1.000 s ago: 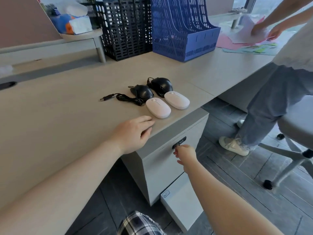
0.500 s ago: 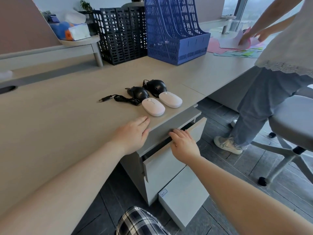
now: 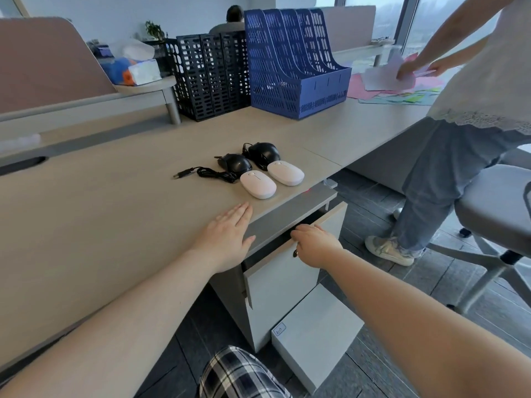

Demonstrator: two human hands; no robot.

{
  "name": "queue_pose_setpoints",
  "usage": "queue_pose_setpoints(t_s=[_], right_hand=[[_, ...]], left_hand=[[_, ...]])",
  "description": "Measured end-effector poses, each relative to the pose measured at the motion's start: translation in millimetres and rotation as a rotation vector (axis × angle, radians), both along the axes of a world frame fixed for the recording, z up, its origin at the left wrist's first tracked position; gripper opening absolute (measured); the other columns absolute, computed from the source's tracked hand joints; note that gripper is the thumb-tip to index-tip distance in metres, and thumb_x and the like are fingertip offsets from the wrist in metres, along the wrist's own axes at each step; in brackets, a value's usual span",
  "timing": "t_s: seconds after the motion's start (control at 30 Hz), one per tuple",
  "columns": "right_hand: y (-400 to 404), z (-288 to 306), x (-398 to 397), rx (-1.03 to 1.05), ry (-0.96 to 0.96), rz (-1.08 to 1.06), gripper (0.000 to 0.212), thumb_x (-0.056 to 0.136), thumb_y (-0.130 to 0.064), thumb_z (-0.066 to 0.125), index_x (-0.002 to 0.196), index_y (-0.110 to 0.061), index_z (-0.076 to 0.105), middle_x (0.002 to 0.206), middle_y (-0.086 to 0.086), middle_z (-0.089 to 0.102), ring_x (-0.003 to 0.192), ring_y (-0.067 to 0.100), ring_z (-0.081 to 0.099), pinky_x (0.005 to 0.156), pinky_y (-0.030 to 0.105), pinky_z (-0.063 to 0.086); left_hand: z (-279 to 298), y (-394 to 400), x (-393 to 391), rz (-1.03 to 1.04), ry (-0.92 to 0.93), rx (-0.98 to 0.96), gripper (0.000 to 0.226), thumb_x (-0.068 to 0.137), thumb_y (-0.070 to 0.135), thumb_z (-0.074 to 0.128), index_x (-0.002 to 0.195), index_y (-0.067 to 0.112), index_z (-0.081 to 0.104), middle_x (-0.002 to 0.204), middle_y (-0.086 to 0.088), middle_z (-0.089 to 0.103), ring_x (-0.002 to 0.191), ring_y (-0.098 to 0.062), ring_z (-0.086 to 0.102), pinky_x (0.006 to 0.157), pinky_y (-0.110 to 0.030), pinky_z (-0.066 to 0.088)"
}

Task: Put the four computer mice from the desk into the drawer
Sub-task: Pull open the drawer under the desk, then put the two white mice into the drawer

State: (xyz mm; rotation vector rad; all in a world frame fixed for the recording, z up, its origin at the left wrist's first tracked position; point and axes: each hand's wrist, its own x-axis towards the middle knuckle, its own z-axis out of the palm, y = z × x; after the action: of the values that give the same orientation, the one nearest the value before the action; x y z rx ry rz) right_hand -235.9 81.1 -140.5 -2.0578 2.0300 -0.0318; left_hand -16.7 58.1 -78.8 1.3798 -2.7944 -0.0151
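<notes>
1. Four mice lie on the counter (image 3: 120, 214) near its edge: two white mice (image 3: 257, 184), two black mice (image 3: 236, 163) trailing a cable (image 3: 212, 175).
2. They look light, hard and smooth; pinch each across its sides, gathering the cable.
3. Left grip (image 3: 227, 239) rests flat, empty; right grip (image 3: 314, 245) hooks the drawer (image 3: 283, 278) front, partly open.

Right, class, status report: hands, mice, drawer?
Left hand flat on desk. Right hand gripping drawer front, part open. Four mice on desk. Nothing blocking.

The desk (image 3: 100, 211) bears four mice (image 3: 257, 184) and two file racks (image 3: 293, 64).
</notes>
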Motion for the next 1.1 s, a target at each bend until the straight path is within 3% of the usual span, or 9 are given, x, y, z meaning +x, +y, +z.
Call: queue_pose_setpoints(t_s=[0.07,0.13,0.17,0.23,0.37,0.67,0.9,1.1], right_hand=[[0.3,2.6,1.4,0.070,-0.032,-0.060,0.038,0.094,-0.013,0.034,0.125,-0.015,0.056,0.131,0.007,0.056,0.136,0.026,0.038,0.119,0.042,0.024],[8.9,4.5,-0.5,0.108,-0.057,-0.108,0.035,0.096,-0.016,0.033,0.120,-0.016,0.059,0.123,0.008,0.062,0.131,0.029,0.045,0.110,0.043,0.039],[15.6,6.5,-1.7,0.109,-0.043,-0.111,0.034,0.096,-0.019,0.033,0.116,-0.016,0.061,0.114,0.007,0.064,0.119,0.029,0.054,0.095,0.041,0.048],[27.6,9.7,-6.9,0.108,-0.005,-0.113,0.033,0.095,-0.025,0.034,0.103,-0.015,0.064,0.096,0.004,0.064,0.091,0.024,0.058,0.071,0.033,0.046],[53.2,13.0,-17.4,0.105,0.052,-0.162,0.043,0.093,-0.031,0.033,0.058,-0.015,0.051,0.062,-0.001,0.056,0.062,0.020,0.055,0.053,0.025,0.043],[115.0,9.1,-40.4,0.145,0.267,-0.246,0.037,0.092,-0.034,0.037,0.069,-0.012,0.055,0.066,0.000,0.053,0.067,0.025,0.054,0.060,0.029,0.043],[123.7,7.2,-53.0,0.294,0.235,-0.339,0.021,0.087,-0.024,0.044,0.076,-0.011,0.057,0.083,0.004,0.061,0.073,0.027,0.057,0.063,0.029,0.045],[101.2,12.6,-41.6,0.195,0.225,-0.265,0.036,0.092,-0.033,0.040,0.094,-0.009,0.066,0.085,0.002,0.054,0.079,0.026,0.052,0.068,0.032,0.044]], left_hand=[[0.8,0.7,-1.3,0.004,-0.006,0.002,0.064,0.101,0.038,0.030,0.150,0.010,0.002,0.161,-0.005,0.001,0.147,-0.016,0.002,0.119,-0.031,0.005],[2.1,1.9,-2.2,0.007,-0.003,0.010,0.063,0.101,0.037,0.030,0.150,0.009,0.003,0.161,-0.006,0.002,0.147,-0.016,0.002,0.119,-0.031,0.005],[2.7,3.1,-2.6,0.012,0.001,0.019,0.063,0.101,0.037,0.030,0.150,0.009,0.003,0.161,-0.006,0.002,0.147,-0.016,0.002,0.120,-0.031,0.005],[3.0,7.3,-4.0,0.031,0.012,0.031,0.063,0.101,0.037,0.030,0.150,0.009,0.003,0.161,-0.005,0.001,0.147,-0.016,0.002,0.119,-0.032,0.005],[-1.1,17.7,-7.9,0.059,0.019,0.004,0.062,0.101,0.037,0.029,0.150,0.008,0.005,0.161,-0.007,0.003,0.147,-0.017,0.004,0.120,-0.033,0.007],[-8.5,41.7,-7.9,0.079,0.021,-0.086,0.061,0.100,0.034,0.031,0.150,0.006,0.009,0.161,-0.008,0.006,0.147,-0.019,0.007,0.119,-0.034,0.011],[-6.7,40.8,-6.5,0.067,0.039,-0.073,0.060,0.101,0.034,0.031,0.150,0.007,0.010,0.161,-0.008,0.008,0.147,-0.018,0.008,0.119,-0.034,0.012],[0.4,38.8,-10.1,0.080,0.088,-0.092,0.054,0.100,0.033,0.031,0.148,0.008,0.021,0.156,-0.008,0.026,0.143,-0.020,0.024,0.113,-0.035,0.026]])
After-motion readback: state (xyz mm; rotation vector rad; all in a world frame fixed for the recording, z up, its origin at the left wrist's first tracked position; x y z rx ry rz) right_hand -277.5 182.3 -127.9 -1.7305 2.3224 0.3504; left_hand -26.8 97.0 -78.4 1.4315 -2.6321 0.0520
